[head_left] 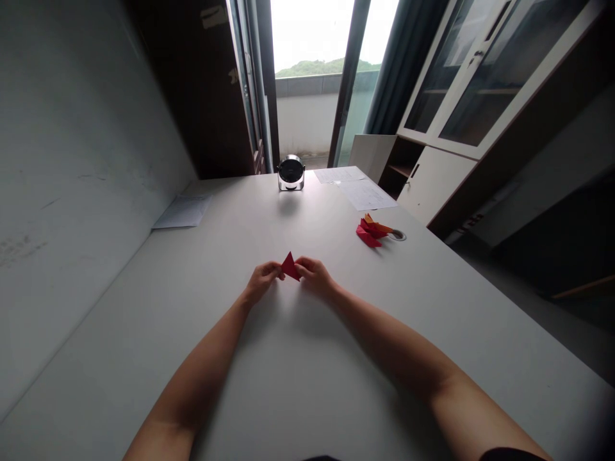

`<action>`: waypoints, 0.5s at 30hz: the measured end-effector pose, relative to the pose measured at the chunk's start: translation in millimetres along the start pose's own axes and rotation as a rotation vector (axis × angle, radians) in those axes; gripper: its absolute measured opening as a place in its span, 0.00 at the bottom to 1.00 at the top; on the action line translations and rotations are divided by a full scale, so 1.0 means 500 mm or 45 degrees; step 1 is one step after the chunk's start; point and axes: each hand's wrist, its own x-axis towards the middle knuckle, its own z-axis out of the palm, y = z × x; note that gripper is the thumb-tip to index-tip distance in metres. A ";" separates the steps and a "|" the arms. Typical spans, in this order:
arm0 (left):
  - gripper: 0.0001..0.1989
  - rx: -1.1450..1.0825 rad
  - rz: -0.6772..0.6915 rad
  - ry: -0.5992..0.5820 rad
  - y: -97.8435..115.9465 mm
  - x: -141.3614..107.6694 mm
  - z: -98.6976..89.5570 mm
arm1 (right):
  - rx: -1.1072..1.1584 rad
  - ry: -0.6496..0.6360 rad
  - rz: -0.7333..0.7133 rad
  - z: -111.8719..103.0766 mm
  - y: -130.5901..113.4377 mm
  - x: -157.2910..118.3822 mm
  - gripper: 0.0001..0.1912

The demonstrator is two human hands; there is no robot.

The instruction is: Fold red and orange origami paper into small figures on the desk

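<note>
A small piece of red paper (290, 267), folded into a triangle with one point upward, is held between both hands above the white table (288, 397). My left hand (262, 279) pinches its left edge between thumb and fingers. On the other side, my right hand (313, 275) grips the right edge, its fingers curled and partly hidden behind the paper. How many layers the fold has I cannot tell.
Red and orange folded paper pieces (369, 232) lie to the right, beside a roll of tape (398, 235). A round black device on a metal stand (291, 173) stands at the far edge. Printed sheets (368, 194) lie back right; more papers (182, 212) rest by the left wall.
</note>
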 end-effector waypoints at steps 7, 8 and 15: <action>0.15 0.182 0.048 0.106 -0.012 -0.003 0.020 | -0.285 0.165 -0.100 0.004 0.003 -0.002 0.08; 0.16 0.224 0.061 0.131 -0.009 -0.006 0.024 | -0.297 0.187 -0.096 0.003 0.002 -0.002 0.07; 0.21 0.422 0.117 0.165 0.013 -0.024 0.049 | -0.330 0.239 -0.090 0.002 -0.004 -0.005 0.10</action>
